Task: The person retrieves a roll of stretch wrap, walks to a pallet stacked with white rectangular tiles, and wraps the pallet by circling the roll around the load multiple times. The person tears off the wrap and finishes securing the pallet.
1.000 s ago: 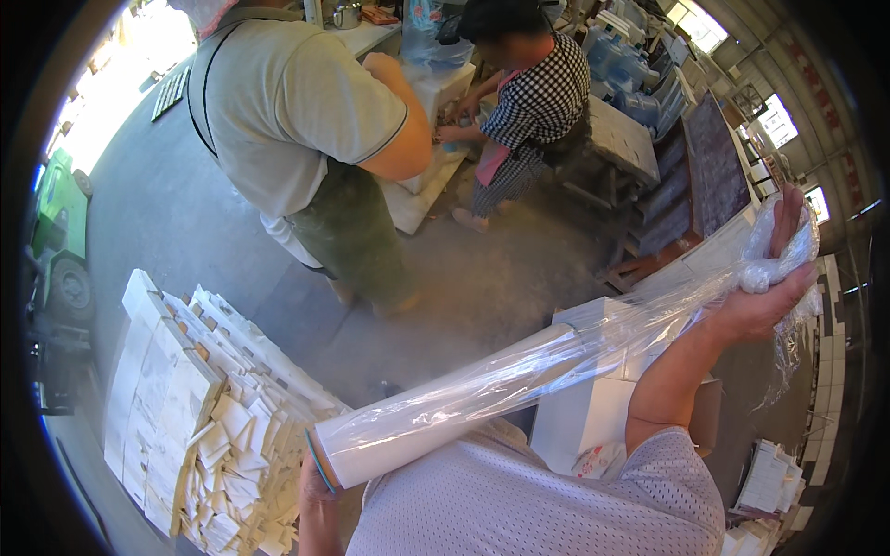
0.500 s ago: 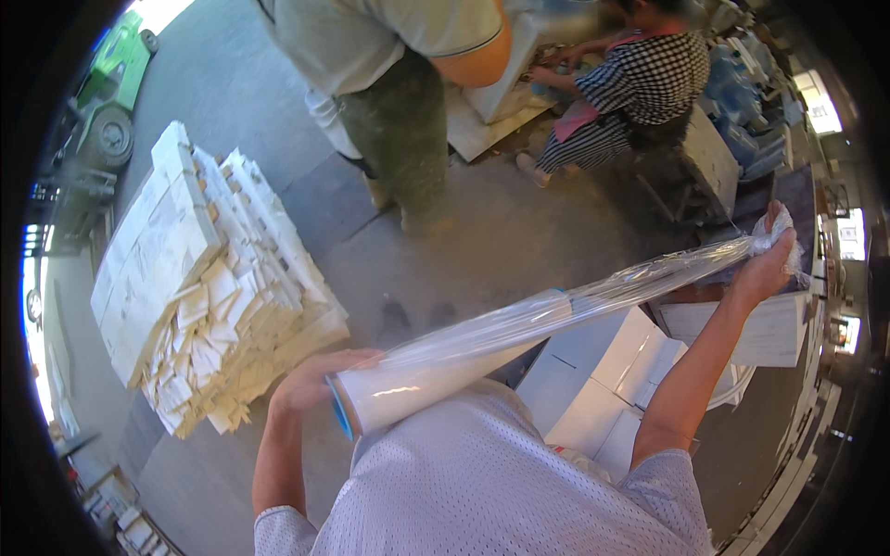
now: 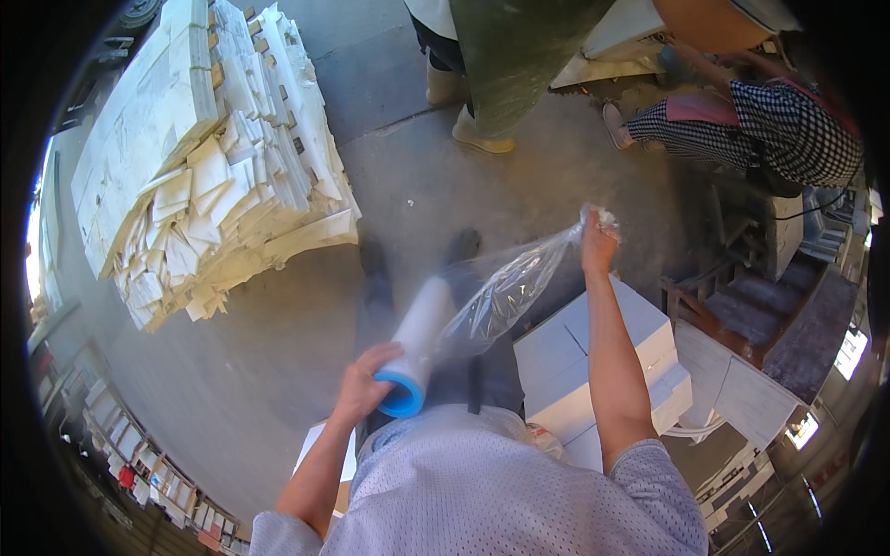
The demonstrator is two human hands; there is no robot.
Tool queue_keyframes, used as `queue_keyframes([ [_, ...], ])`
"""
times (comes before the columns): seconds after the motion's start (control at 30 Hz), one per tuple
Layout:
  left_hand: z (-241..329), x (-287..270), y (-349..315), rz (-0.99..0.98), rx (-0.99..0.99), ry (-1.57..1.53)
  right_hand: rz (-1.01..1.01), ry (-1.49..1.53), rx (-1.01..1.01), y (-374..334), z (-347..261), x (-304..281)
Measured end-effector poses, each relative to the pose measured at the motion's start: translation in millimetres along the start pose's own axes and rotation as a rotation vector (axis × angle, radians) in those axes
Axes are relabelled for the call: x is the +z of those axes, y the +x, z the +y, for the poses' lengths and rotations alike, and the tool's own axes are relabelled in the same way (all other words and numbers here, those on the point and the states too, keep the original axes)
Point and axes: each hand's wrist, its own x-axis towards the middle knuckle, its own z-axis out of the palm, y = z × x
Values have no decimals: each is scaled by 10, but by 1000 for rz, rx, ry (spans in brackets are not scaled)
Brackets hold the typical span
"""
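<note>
A roll of clear stretch film (image 3: 425,320) with a blue core end (image 3: 400,396) is in front of my torso, its blue end toward me. My left hand (image 3: 365,378) is closed on the roll beside that blue end. From the roll a loose sheet of clear film (image 3: 505,298) runs up and to the right. Its bunched end is gripped in my right hand (image 3: 600,246), with a crumpled tuft (image 3: 607,221) sticking out above the fingers.
A tall stack of white slabs and broken pieces (image 3: 148,139) stands at the far left. White rectangular blocks (image 3: 565,357) lie beneath my right forearm. Ahead are a person in dark green (image 3: 510,65) and another in checked clothing (image 3: 788,130). A dark metal frame (image 3: 742,306) is at right.
My right hand has come inward from the far right, and the film between my hands is shorter and looser. The roll has swung from lying crosswise to pointing away. My view has tilted downward.
</note>
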Motion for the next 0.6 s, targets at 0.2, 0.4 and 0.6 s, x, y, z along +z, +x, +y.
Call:
queue_keyframes([
  [0.2, -1074, 87, 653, 13, -118, -85, -189, 223, 132, 17, 219, 2311],
  [0.4, -2038, 191, 1462, 34, -48, -45, -382, 384, 345, -252, 632, 4766],
  [0.6, -2550, 132, 2146, -53, -15, 37, -553, 497, 463, -605, 1011, 6653],
])
